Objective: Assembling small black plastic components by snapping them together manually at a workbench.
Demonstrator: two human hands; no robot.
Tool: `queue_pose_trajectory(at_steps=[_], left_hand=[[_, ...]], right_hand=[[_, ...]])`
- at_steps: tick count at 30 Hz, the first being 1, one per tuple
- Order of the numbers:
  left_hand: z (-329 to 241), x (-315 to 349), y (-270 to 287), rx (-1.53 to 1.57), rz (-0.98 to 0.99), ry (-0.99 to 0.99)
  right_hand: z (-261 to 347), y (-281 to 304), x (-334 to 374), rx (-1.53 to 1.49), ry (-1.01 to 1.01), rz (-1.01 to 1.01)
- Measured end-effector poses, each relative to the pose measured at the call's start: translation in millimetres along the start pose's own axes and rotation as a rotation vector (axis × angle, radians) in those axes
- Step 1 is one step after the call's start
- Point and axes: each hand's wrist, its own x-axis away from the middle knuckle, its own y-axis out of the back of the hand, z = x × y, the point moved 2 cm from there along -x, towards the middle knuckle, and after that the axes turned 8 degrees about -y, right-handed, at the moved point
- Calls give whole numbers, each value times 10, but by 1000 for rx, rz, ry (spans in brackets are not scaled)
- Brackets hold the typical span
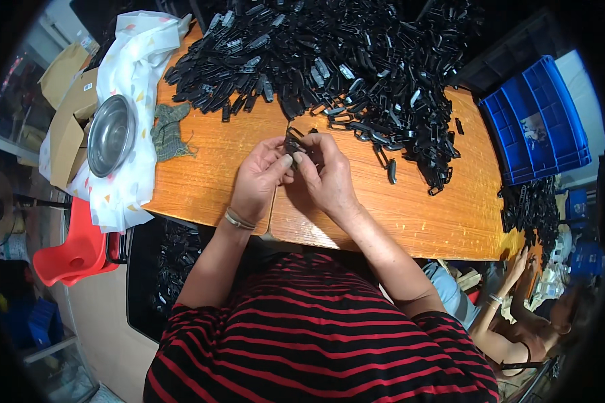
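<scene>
Both my hands meet over the near middle of the wooden table (215, 178), pinching a small black plastic part (294, 142) between thumbs and fingers. My left hand (261, 176) grips it from the left, my right hand (328, 171) from the right, with the thumb tips close together. The fingers cover much of the part, so its full shape is hidden. Just beyond my hands spreads a big heap of black plastic buckle-like parts (356, 74). A few loose ones lie at its near edge, to the right of my right hand.
A metal bowl (112, 134) rests on a patterned white cloth (138, 60) at the left, beside a grey-green knitted cloth (171, 131). Blue crates (538, 121) stand at right. A red chair (74, 258) is lower left. Another person's hand (515, 269) works at the right corner.
</scene>
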Motion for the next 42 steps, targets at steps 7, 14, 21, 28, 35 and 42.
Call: queue_pose_trajectory(at_steps=[7, 14, 21, 28, 35, 42], left_hand=[[31, 29, 71, 4, 29, 33], [-70, -22, 99, -71, 18, -79], [-103, 3, 15, -156, -15, -112], [-66, 33, 75, -141, 22, -146], [92, 172, 20, -221, -37, -73], [109, 151, -43, -169, -23, -115]], right_hand=[[15, 14, 22, -2, 24, 11], [22, 125, 24, -54, -32, -49], [79, 71, 25, 35, 59, -25], [90, 60, 51, 167, 146, -6], [6, -35, 198, 321, 219, -73], [-47, -87, 238, 292, 195, -110]])
